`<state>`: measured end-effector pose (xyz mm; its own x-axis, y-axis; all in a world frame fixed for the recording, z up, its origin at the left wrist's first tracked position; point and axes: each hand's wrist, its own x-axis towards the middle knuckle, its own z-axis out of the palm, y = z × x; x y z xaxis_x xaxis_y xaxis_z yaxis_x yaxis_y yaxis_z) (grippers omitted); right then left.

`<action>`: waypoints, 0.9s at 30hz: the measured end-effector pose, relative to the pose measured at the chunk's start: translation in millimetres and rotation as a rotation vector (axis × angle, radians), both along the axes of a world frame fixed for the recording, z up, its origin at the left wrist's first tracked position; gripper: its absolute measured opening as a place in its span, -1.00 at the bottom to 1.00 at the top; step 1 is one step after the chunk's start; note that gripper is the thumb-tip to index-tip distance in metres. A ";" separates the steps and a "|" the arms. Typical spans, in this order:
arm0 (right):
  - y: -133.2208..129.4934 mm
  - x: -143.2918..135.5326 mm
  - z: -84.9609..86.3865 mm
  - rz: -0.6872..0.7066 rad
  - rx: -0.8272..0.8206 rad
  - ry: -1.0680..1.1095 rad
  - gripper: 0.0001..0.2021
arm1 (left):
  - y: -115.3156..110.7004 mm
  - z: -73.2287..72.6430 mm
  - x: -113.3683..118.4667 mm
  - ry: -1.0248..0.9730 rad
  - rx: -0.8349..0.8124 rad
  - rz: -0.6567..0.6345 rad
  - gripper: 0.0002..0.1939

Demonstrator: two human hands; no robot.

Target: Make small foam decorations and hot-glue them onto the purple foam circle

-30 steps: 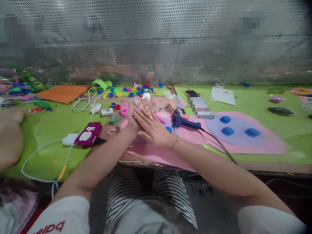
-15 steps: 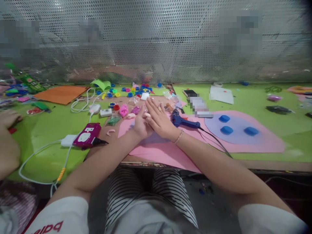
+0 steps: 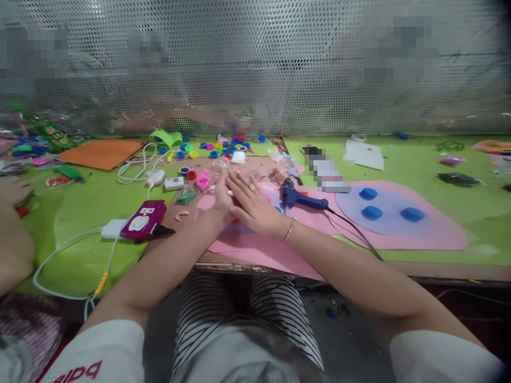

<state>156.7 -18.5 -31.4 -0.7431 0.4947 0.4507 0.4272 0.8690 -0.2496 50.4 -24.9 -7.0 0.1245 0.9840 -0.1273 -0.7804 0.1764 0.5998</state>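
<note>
- Pressing right hand [image 3: 255, 207] over left hand [image 3: 224, 198], fingers straight, close together
- Cannot tell whether holding anything between
- Under fingers: pink paper [image 3: 251, 247]; just right: glue gun [image 3: 306, 201]

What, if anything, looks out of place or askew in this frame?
Two things. A flat pink sheet pokes past the front edge of the green-topped table, so it looks slightly askew. Below, a small blue piece lies on the dark grey floor with other bits too blurred to name, perhaps dropped.
</note>
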 end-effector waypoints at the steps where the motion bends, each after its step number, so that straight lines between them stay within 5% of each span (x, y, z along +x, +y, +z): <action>1: 3.9 1.5 -0.1 -0.014 -0.022 0.023 -0.33 | -1.9 -1.5 3.1 -0.004 -0.012 -0.009 -0.42; 6: 18.1 8.8 2.8 -0.067 -0.089 0.137 -0.39 | -7.3 -3.9 15.8 0.015 0.024 -0.081 -0.55; 13: 27.5 13.4 3.8 -0.016 -0.031 0.207 -0.33 | -14.8 10.8 22.3 0.006 -0.082 -0.069 -0.61; 24: 36.4 22.9 8.4 -0.114 0.019 0.244 -0.37 | -15.8 -0.4 23.0 -0.021 0.001 -0.316 -0.52; 27: 29.2 19.9 11.3 -0.140 0.047 0.205 -0.40 | -13.3 -3.0 20.5 -0.026 -0.001 -0.288 -0.53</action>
